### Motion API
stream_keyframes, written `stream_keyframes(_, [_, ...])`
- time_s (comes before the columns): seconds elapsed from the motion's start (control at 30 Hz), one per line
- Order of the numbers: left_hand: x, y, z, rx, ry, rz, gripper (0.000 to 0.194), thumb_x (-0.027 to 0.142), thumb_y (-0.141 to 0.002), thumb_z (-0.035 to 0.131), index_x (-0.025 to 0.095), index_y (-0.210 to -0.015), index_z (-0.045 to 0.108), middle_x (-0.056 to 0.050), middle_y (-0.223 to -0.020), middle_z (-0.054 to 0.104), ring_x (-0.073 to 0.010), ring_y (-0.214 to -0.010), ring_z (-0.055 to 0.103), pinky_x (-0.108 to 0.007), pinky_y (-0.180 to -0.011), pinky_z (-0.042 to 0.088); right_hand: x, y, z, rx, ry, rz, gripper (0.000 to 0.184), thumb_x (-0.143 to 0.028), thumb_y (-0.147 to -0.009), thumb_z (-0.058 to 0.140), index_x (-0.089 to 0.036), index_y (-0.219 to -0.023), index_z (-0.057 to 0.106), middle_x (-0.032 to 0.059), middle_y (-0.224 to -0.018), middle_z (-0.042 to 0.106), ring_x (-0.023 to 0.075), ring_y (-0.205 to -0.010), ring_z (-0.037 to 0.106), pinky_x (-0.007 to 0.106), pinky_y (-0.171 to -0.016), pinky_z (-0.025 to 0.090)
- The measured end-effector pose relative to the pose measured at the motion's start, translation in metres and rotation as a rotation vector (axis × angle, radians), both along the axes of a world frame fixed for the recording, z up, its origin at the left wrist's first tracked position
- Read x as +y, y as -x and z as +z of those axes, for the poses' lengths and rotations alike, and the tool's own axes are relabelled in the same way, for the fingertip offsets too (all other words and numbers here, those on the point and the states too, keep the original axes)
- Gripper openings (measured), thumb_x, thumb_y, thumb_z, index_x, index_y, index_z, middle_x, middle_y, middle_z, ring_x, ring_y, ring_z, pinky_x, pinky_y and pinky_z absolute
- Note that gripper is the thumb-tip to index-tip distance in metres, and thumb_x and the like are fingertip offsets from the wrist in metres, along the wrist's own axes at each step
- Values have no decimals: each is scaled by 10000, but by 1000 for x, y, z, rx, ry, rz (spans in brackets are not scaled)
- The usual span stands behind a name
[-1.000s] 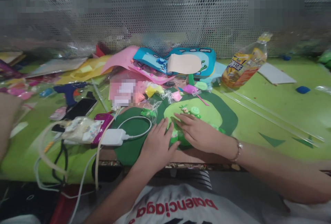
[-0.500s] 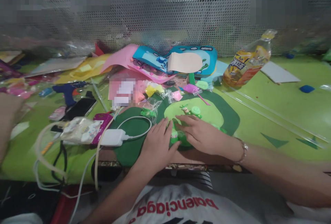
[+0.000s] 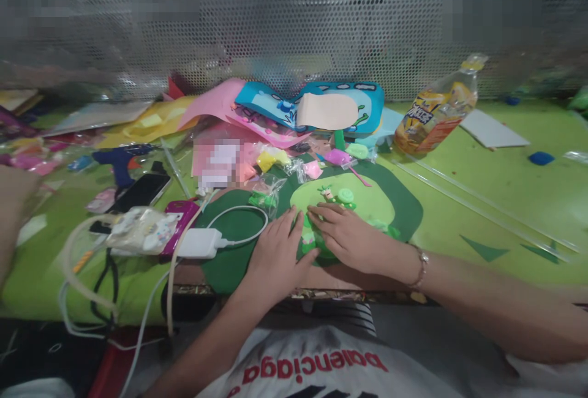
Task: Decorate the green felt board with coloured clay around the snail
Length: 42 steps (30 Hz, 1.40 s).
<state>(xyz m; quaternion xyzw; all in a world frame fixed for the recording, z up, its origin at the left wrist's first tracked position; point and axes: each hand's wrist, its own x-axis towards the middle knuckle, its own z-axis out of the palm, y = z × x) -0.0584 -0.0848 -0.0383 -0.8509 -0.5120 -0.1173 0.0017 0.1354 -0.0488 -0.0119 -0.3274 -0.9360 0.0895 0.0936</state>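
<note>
My left hand (image 3: 277,256) lies flat with its fingers stretched, at the left edge of a light green rounded sheet (image 3: 374,199). Across the lower middle of that sheet reaches my right hand (image 3: 356,240), fingers extended and resting on or just above green clay pieces; the exact contact is hidden. A green clay snail (image 3: 344,197) with a pale face sits just beyond the right fingertips. Between the hands shows a green clay lump (image 3: 308,239) with pink spots. The sheet lies on a larger dark green sheet (image 3: 408,202).
Soft clay packets (image 3: 272,159) and a purple clay piece (image 3: 337,157) lie behind the hands. To the left are a white charger (image 3: 201,243), a phone (image 3: 143,193) and a blue glue gun (image 3: 120,165). A yellow-labelled bottle (image 3: 434,113) leans at the back right.
My right hand has shifted slightly left over the clay pieces. My left hand stays nearly in place. The view has drifted a little.
</note>
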Motion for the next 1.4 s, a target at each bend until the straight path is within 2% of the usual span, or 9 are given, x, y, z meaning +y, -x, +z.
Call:
stream_keyframes(0.13, [-1,-1,2,-5,7,16,644,446,-883,458,49,-1377,343,-209,-1405,418,-310,-1284,414,-460,-1032,377,-1,0,1,-48,-53,7,475,-201,-940,263,20,-1314,455,233,-1329,480,285,-1274,397,464,-1070,348])
stream_keyframes(0.37, [-3,-4,4,-142,-22,-9,579,413,-866,498,134,-1358,375,-184,-1379,461,-328,-1252,458,-474,-1018,416,-4,-3,1,-82,-81,52,458,-213,-935,312,7,-1296,488,237,-1333,486,305,-1307,369,479,-1072,348])
stream_keyframes(0.47, [-6,2,10,-238,-108,40,555,288,-899,433,169,-1411,254,-147,-1361,488,-259,-1243,482,-410,-1019,437,-3,-5,4,-33,-54,42,465,-211,-937,292,1,-1307,476,235,-1332,493,301,-1284,406,494,-1052,373])
stream_keyframes(0.57, [0,16,24,-302,-236,157,481,146,-900,348,177,-1378,302,-134,-1312,523,-232,-1252,469,-430,-1052,395,-1,-6,4,1,-37,21,479,-216,-943,274,-13,-1349,428,224,-1390,436,293,-1285,410,493,-1054,368])
stream_keyframes(0.63, [12,27,34,-255,-203,193,485,108,-856,382,157,-1339,371,-141,-1315,515,-249,-1261,454,-441,-1051,394,1,-5,2,-2,-34,57,468,-202,-933,304,-43,-1356,430,203,-1423,403,283,-1314,372,485,-1072,340])
stream_keyframes(0.77, [43,43,41,-26,-38,161,638,47,-728,430,76,-1358,336,-195,-1396,411,-295,-1319,372,-470,-1072,349,3,-3,-4,-8,-33,79,462,-211,-918,340,-79,-1346,451,172,-1415,427,275,-1313,367,490,-1060,341])
stream_keyframes(1.03, [64,49,31,30,22,93,544,69,-676,455,130,-1214,505,-127,-1269,553,-262,-1215,485,-420,-996,426,-1,3,-4,-37,-81,36,461,-228,-939,297,-52,-1334,455,183,-1355,486,285,-1248,432,490,-1029,370])
stream_keyframes(1.3, [59,49,39,-19,-94,270,305,131,-670,522,169,-973,532,-93,-908,626,-274,-904,601,-401,-770,505,7,-5,-6,182,63,-105,502,-315,-963,237,-110,-1408,343,162,-1388,455,280,-1261,441,511,-1019,405])
stream_keyframes(1.4, [51,44,47,-73,-166,346,323,168,-710,519,162,-1030,483,-107,-942,600,-275,-916,588,-399,-766,501,7,-6,4,340,38,-106,441,-238,-950,276,-176,-1374,382,148,-1305,503,254,-1222,473,495,-997,436])
